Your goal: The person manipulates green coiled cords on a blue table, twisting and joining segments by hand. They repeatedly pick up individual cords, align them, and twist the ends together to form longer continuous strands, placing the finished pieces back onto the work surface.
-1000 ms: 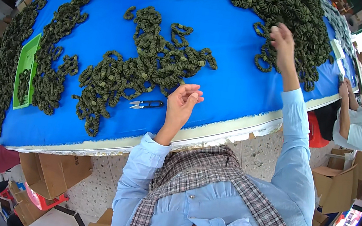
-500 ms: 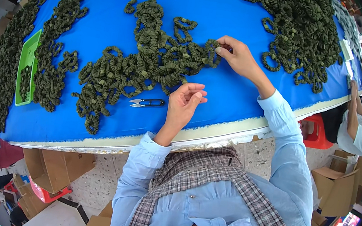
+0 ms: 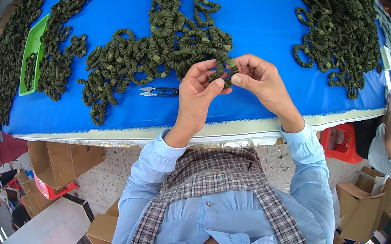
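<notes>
Pinching dark-green ruched fabric ring: left hand, right hand. Dark-green fabric-ring heap is crowding ten o'clock, risking snags.

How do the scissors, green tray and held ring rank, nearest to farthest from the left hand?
1. Ring: in the grasp of the left hand.
2. Scissors: just to the left of that hand.
3. Green tray: much farther left.

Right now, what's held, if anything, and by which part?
One dark green ruffled ring, in both hands: left hand at its lower-left edge, right hand at its right edge.
</notes>
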A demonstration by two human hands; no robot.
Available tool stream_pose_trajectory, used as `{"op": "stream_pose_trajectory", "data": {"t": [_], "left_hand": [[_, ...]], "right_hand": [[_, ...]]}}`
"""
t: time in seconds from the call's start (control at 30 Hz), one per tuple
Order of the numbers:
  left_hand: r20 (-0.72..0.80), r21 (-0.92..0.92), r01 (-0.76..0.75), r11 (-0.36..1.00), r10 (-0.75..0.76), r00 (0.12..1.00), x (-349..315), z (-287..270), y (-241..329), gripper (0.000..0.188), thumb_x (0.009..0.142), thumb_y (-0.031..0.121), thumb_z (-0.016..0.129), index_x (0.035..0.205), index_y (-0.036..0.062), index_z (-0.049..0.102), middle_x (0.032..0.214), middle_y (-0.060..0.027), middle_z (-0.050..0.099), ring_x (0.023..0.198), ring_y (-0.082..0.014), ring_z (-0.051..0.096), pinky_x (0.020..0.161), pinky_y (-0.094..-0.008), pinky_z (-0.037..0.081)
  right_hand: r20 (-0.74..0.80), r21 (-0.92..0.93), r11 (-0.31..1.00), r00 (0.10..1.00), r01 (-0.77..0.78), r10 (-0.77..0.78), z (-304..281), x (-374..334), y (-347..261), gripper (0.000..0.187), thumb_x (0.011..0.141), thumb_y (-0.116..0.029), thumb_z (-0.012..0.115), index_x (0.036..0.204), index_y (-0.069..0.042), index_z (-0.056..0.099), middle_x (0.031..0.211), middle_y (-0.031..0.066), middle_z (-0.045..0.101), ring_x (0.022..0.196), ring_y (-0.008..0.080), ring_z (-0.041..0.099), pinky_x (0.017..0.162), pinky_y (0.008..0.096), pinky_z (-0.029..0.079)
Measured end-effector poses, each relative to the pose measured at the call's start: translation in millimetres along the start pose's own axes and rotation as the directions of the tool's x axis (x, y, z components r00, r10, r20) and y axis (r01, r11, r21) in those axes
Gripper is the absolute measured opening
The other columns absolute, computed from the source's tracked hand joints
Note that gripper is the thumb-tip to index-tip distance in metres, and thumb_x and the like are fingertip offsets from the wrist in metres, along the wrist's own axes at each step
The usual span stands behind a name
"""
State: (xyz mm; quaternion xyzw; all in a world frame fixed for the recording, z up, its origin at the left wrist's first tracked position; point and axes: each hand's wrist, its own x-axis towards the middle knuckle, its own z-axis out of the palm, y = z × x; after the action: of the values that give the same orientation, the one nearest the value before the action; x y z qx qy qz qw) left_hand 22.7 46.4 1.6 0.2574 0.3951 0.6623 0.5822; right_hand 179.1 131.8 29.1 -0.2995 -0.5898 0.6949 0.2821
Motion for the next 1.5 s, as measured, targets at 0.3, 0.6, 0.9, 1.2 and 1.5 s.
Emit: {"op": "stream_pose_trajectory", "data": {"t": [0.3, 0.6, 0.9, 1.2, 1.5], "left_hand": [[-0.08, -0.061, 0.026, 0.998, -0.031, 0.996, -5.3, 3.1, -7.3, 0.036, 0.085, 0.001, 0.065, 0.116, -0.0057, 0.048, 0.107, -0.0136, 0.059, 0.091, -0.0196, 0.065, 0.078, -0.0339, 0.059], [-0.091, -0.038, 0.087, 0.995, -0.09, 0.992, -8.6, 7.4, -12.1, 0.026, 0.09, 0.003, 0.059, 0.114, -0.0027, 0.051, 0.104, -0.012, 0.063, 0.088, -0.0204, 0.067, 0.078, -0.0328, 0.058], [-0.077, -0.006, 0.162, 0.987, -0.162, 0.984, -9.5, 10.8, -10.7, 0.02, 0.09, 0.004, 0.058, 0.11, 0.0012, 0.054, 0.095, -0.0089, 0.065, 0.083, -0.0178, 0.067, 0.068, -0.0305, 0.056], [-0.108, -0.039, 0.129, 0.991, -0.132, 0.985, -6.9, 7.0, -20.7, 0.022, 0.086, 0.003, 0.065, 0.104, 0.0013, 0.053, 0.093, -0.008, 0.063, 0.079, -0.0159, 0.066, 0.067, -0.028, 0.056], [-0.056, 0.244, -0.129, 0.961, 0.147, 0.988, -5.8, 3.7, -6.8, 0.031, 0.088, 0.004, 0.064, 0.118, 0.0013, 0.055, 0.096, -0.0049, 0.064, 0.081, -0.0094, 0.06, 0.073, -0.0235, 0.049]], "right_hand": [[0.058, 0.077, 0.994, 0.996, -0.077, 0.073, 0.9, -6.6, 4.7, 0.027, 0.094, -0.018, 0.059, 0.112, 0.003, 0.058, 0.097, 0.003, 0.064, 0.088, 0.0091, 0.058, 0.082, 0.026, 0.048], [0.06, 0.077, 0.991, 0.993, -0.106, 0.102, -4.5, -5.9, 27.6, 0.029, 0.095, -0.028, 0.057, 0.107, -0.002, 0.061, 0.087, -0.002, 0.061, 0.077, 0.0046, 0.051, 0.067, 0.0206, 0.04], [0.036, 0.075, 0.989, 0.991, -0.131, 0.128, -6.9, -4.6, 30.8, 0.029, 0.095, -0.031, 0.058, 0.099, -0.003, 0.063, 0.081, -0.0027, 0.059, 0.073, 0.0044, 0.05, 0.065, 0.0207, 0.04], [-0.001, 0.114, 0.989, 0.996, -0.089, 0.089, 1.7, -6.8, 24.0, 0.027, 0.095, -0.027, 0.059, 0.099, 0.0, 0.061, 0.085, 0.0005, 0.061, 0.075, 0.0064, 0.054, 0.069, 0.0224, 0.046], [0.034, -0.083, 0.995, 0.998, -0.058, 0.061, -0.2, -6.9, 34.3, 0.025, 0.092, -0.025, 0.063, 0.099, -0.001, 0.059, 0.082, -0.0018, 0.057, 0.072, 0.0049, 0.049, 0.067, 0.0204, 0.043]]}}
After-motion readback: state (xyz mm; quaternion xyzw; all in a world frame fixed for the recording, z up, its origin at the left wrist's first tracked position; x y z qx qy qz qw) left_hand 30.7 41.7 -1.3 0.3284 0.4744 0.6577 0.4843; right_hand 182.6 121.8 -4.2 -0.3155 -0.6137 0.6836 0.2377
